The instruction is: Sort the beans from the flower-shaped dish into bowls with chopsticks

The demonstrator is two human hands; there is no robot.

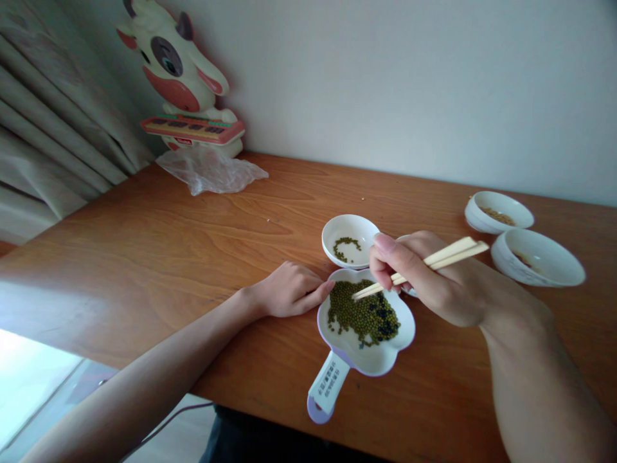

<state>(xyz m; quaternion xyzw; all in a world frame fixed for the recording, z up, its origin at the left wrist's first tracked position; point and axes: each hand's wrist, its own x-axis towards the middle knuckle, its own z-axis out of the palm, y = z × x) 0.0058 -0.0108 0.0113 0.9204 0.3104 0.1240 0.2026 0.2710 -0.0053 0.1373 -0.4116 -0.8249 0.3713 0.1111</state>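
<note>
A white flower-shaped dish with a purple rim and a labelled handle [402,344] lies on the wooden table, holding green mung beans [344,305] and some black beans [387,321] at its right side. My left hand [292,289] rests at the dish's left edge, thumb on the rim and fingers curled; their tips are hidden. In my closed right hand [434,276] is a pair of light wooden chopsticks [436,258], their tips down among the green beans. Just behind the dish stands a white bowl [354,226] with some green beans. Another white bowl is mostly covered by my right hand.
Two white bowls [486,222] [554,267] with small pale contents stand at the right. At the back left are a cow-shaped toy keyboard [187,122] and a crumpled clear plastic bag [216,173]. A wall rises behind the table [231,225], and a curtain [62,128] hangs at left.
</note>
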